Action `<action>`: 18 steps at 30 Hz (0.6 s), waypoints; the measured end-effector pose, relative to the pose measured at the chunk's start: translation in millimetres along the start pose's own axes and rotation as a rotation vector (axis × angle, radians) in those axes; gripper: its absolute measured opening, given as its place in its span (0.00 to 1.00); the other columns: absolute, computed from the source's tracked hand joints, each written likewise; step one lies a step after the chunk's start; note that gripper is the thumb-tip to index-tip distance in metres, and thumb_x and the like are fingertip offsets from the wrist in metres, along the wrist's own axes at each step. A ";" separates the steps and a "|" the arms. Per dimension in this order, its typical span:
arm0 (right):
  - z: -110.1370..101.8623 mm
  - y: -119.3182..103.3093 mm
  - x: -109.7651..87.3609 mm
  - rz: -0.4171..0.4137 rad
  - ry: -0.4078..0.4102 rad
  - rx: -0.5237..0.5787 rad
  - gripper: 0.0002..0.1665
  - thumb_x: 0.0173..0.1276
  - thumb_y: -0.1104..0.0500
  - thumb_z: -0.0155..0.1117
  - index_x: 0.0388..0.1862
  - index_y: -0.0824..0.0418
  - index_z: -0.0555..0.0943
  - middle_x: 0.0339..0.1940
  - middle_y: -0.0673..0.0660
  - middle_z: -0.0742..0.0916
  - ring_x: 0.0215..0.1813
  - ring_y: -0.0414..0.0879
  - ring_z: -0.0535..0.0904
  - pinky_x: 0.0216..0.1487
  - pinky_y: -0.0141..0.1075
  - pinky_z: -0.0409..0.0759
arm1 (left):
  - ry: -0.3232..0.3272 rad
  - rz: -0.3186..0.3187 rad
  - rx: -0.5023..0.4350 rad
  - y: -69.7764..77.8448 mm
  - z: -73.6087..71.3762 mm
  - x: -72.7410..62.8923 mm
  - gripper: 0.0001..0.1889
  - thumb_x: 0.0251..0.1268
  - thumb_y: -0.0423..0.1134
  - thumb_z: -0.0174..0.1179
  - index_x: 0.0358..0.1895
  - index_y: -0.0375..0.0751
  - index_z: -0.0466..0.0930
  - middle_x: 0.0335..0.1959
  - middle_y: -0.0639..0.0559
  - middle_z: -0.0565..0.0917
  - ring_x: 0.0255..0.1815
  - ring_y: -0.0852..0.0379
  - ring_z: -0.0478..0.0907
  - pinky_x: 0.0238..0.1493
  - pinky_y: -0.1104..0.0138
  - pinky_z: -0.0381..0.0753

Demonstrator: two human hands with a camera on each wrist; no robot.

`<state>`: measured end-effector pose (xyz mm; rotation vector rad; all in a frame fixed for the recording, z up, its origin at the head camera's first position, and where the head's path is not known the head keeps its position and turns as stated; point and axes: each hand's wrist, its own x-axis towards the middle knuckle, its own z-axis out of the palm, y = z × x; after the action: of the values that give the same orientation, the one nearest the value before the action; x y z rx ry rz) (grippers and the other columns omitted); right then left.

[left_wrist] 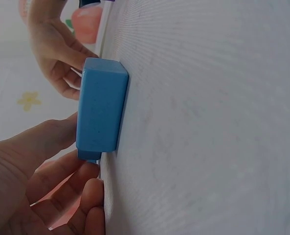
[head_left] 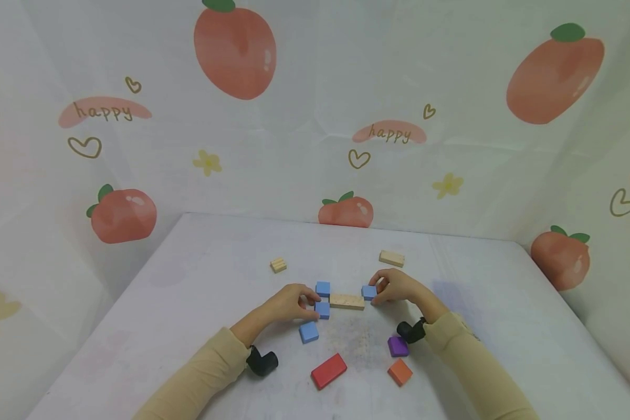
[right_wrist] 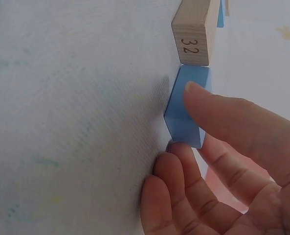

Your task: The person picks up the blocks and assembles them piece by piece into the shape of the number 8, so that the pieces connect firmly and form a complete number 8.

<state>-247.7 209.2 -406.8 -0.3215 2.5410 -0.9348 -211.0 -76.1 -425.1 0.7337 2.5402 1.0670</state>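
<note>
Your right hand (head_left: 397,287) clamps thumb and fingers on a corner blue block (head_left: 369,293) at the right end of the long wooden block (head_left: 346,301), whose end reads "32." At its left end, your left hand (head_left: 289,303) pinches a second blue block (head_left: 322,311) between thumb and fingers. Of four blue blocks, a third blue block (head_left: 322,289) sits just beyond that one; a fourth blue block (head_left: 308,332) lies left of the long block, nearer you. Beyond it are two shorter wooden blocks (head_left: 392,258); on your side of the counter (head_left: 215,245), one red block (head_left: 329,371), one purple block (head_left: 398,346) and one orange block (head_left: 400,372). Behind, a cloth (head_left: 294,157) reads "happy" twice.
</note>
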 end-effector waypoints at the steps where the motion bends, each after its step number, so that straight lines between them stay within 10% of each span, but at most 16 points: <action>1: 0.0 0.2 0.0 0.001 -0.001 -0.002 0.20 0.49 0.65 0.72 0.43 0.66 0.78 0.29 0.54 0.79 0.29 0.41 0.73 0.31 0.31 0.72 | 0.000 0.000 0.000 0.1 0.0 -0.1 0.17 0.53 0.38 0.67 0.47 0.37 0.81 0.40 0.47 0.83 0.30 0.62 0.71 0.31 0.75 0.71; 18: -7.0 4.2 -12.5 0.002 0.026 0.016 0.20 0.52 0.62 0.71 0.44 0.66 0.77 0.33 0.56 0.81 0.32 0.42 0.75 0.33 0.32 0.72 | -0.004 0.006 0.014 -0.5 0.0 0.0 0.18 0.53 0.38 0.67 0.47 0.37 0.81 0.39 0.47 0.82 0.31 0.62 0.70 0.31 0.76 0.71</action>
<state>-240.1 220.7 -401.0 -0.3042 2.5558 -0.9641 -211.2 -76.5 -425.5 0.7463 2.5461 1.0502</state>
